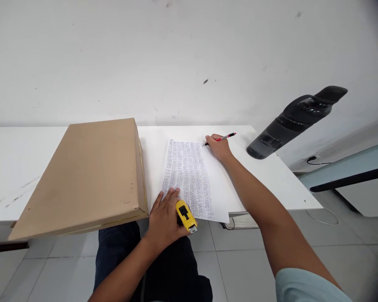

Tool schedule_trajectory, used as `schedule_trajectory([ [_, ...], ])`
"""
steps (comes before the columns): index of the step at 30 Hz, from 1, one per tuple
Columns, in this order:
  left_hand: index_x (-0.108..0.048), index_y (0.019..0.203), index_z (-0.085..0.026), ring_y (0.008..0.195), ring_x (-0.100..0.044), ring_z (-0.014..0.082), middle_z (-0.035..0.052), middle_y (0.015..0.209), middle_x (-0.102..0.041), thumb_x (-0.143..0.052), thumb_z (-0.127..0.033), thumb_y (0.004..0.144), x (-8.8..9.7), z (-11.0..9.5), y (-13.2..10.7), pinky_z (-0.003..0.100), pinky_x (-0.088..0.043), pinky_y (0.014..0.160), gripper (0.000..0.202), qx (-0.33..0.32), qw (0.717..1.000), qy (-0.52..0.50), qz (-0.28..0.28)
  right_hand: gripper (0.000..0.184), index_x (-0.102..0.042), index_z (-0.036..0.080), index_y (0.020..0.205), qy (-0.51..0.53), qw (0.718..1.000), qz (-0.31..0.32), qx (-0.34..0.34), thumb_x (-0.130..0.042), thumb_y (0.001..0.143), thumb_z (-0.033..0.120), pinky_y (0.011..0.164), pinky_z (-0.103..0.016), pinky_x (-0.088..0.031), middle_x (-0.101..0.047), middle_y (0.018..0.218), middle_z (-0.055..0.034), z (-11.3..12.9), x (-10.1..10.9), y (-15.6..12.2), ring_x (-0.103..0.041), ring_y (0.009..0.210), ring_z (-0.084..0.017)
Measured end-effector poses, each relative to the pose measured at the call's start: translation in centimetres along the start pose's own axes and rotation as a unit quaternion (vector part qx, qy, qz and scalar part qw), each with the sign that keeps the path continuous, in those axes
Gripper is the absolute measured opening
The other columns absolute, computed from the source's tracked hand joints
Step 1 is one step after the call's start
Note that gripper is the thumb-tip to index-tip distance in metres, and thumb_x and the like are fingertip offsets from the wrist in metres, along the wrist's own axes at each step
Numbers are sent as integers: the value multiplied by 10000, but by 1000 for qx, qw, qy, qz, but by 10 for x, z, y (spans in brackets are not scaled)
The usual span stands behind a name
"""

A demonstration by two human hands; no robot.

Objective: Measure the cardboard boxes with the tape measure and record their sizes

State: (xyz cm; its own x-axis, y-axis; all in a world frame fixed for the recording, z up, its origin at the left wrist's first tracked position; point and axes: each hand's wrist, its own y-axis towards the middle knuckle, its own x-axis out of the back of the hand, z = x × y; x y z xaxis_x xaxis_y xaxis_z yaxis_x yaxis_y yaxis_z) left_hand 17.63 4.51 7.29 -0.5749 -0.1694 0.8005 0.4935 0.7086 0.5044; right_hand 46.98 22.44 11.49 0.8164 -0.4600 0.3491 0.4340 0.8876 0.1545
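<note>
A red and black pen [227, 137] is pinched in my right hand [219, 147], its tip at the top of the sheet of paper [219, 201], just right of the last written column. Dense rows of small blue handwriting fill most of the sheet, with a blank strip along its right side. My left hand [165, 216] rests at the sheet's lower left corner, fingertips on the paper. Between its thumb and fingers sits a yellow tape measure [186, 214], its metal end hook pointing toward me. My left thumb is partly hidden beneath the tape measure.
A large cardboard box [88, 167] stands left of the paper and overhangs the front edge of the white table [239, 184]. At the right, a dark vacuum-like cylinder [290, 123] stands near the wall. A black plug and cable [311, 159] show beyond the table.
</note>
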Motion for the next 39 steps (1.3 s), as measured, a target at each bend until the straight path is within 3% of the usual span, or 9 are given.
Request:
schedule_trajectory([
  [23,-341,1533,-183,1373,-580,350,163,1462,-614,-832,-498,713,-2,1,-2,526,-412,1200,1006,18,999,-27,23,399,-346,244,545,4,1000,-20,-9,-601,850,285,521,-280,-303,-403,518,57,3,1,-1,-337,518,-117],
  [31,-309,1542,-169,1355,-596,351,168,1448,-625,-829,-508,719,-2,0,-2,528,-432,1177,1030,9,1000,-18,15,371,-457,230,544,-3,1000,-8,0,-605,867,336,519,-279,-330,-434,499,47,2,2,-2,-368,514,-123],
  [39,-328,1533,-178,1361,-591,353,165,1446,-627,-824,-512,723,-2,0,-1,530,-427,1187,1006,13,1000,-21,18,388,-409,237,539,-5,1000,-1,-8,-619,855,318,490,-282,-294,-416,482,53,2,2,-2,-341,486,-114],
])
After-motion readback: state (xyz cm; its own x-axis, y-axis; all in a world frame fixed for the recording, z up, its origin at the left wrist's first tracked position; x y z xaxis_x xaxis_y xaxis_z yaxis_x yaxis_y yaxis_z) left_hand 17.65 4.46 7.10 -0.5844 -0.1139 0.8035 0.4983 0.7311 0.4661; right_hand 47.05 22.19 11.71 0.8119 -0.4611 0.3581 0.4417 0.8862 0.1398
